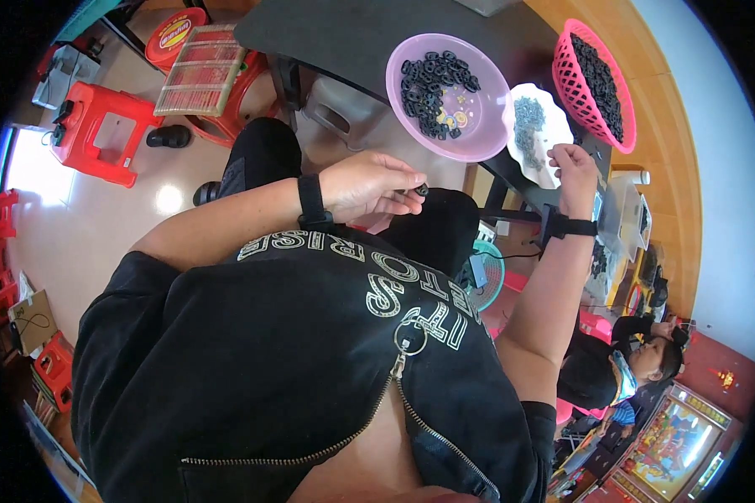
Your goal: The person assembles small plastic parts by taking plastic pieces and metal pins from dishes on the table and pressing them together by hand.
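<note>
My left hand (367, 186) is closed in front of my body, a small black plastic part (422, 190) pinched at its fingertips. At the right edge of a white scalloped dish (554, 134), my right hand (574, 163) has its fingers drawn together; whatever they hold, if anything, is too small to make out. Many small silvery metal pieces (528, 122) lie heaped in that dish. To its left stands a lilac plastic basin (484, 138) with black oval parts (428, 88) and a few yellowish bits in it.
A pink lattice basket (568, 80) full of black parts sits right on the dark table (335, 33). Red stools (101, 134) and a grey stool (340, 109) stand on the floor. Another person (600, 369) sits at lower right. A green fan (486, 277) is below the table.
</note>
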`<action>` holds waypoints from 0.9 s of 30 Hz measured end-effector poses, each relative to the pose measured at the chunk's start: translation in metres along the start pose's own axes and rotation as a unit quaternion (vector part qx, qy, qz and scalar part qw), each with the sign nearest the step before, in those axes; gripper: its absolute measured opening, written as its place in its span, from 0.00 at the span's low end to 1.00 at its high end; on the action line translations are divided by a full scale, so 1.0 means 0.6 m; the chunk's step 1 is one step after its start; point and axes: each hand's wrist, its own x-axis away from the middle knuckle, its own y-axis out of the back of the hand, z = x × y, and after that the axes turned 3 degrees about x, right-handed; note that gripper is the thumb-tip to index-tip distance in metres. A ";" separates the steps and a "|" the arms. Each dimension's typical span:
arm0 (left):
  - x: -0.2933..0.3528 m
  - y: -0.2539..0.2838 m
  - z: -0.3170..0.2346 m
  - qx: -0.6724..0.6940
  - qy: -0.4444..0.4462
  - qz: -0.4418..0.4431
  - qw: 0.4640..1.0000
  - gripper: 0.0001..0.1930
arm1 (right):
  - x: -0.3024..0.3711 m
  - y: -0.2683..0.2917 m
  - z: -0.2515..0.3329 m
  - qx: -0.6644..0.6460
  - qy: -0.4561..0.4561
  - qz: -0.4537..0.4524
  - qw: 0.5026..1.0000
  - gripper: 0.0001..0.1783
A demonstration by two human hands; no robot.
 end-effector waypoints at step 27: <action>0.025 -0.045 0.021 -0.056 -0.032 -0.035 0.997 0.09 | 0.269 -0.175 0.067 -0.056 0.131 0.104 0.984 0.03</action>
